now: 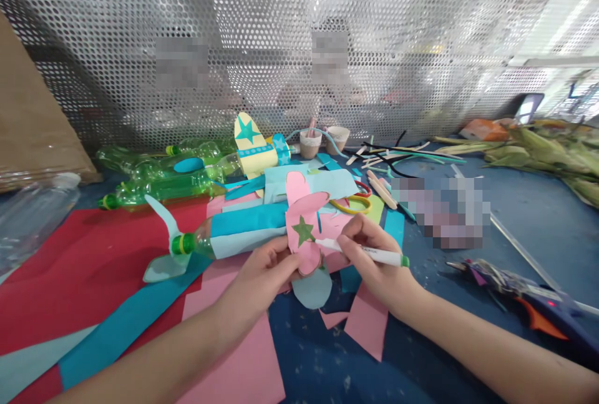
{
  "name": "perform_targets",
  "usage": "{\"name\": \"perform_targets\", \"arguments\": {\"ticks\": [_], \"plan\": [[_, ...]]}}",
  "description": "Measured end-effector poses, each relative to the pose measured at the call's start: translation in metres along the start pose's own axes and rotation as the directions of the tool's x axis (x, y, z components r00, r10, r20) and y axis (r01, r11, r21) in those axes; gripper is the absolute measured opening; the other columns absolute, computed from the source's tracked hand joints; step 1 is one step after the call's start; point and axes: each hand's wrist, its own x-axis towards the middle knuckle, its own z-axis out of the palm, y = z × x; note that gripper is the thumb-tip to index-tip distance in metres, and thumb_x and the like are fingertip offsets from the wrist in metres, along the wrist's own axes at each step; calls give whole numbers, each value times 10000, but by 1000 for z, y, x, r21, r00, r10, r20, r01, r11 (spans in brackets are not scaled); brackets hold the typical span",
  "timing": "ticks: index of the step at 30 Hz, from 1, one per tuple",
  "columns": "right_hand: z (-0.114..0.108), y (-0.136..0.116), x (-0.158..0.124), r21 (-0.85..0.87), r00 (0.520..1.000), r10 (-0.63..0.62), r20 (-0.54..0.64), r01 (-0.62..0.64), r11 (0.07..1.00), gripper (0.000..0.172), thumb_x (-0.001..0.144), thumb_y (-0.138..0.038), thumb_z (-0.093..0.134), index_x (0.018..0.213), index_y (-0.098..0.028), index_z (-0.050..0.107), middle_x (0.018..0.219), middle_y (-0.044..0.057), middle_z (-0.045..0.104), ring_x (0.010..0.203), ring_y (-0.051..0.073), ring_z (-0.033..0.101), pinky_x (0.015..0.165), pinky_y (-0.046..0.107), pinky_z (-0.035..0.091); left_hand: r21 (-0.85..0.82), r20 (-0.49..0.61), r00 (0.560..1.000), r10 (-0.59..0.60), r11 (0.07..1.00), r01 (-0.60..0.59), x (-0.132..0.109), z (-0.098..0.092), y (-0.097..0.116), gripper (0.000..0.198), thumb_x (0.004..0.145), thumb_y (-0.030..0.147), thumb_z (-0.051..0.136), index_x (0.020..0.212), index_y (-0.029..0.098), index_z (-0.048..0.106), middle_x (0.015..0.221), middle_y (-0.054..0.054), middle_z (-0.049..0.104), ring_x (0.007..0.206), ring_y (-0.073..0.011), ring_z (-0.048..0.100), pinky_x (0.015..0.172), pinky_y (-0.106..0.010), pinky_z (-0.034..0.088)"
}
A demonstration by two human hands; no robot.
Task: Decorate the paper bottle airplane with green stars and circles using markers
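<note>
A plastic bottle wrapped in blue paper (248, 229) lies in front of me, its green cap (183, 243) to the left, with pale blue propeller blades beside the cap. At its right end are pink paper fins; the nearest pink fin (309, 259) carries a green star (304, 230). My left hand (274, 266) is closed on the lower edge of that fin. In my right hand (374, 254) is a white marker (374, 254) with a green end, its tip at the star's right side. A pale blue paper oval (312, 290) shows below the fin.
Behind lie green bottles (163, 185) and a yellow paper-covered bottle plane (257, 157). Red paper (116, 266) and pink sheets (234, 341) spread at left and front. Yellow-handled scissors (353, 205) are near the right hand. A glue gun (515, 295) lies at right.
</note>
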Motion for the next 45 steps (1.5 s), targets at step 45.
{"name": "perform_targets", "arguments": {"ticks": [45], "plan": [[1,-2,2,-6,1000,-13,15,13,1000,194,882,-234,550,704,-224,474,603,-53,465,528,105,413,492,236,338,-4,11,1000,18,1000,-18,0,-2,-1,338,741,446,697,990,218,721,882,-35,733,861,-217,652,678,-275,476]]}}
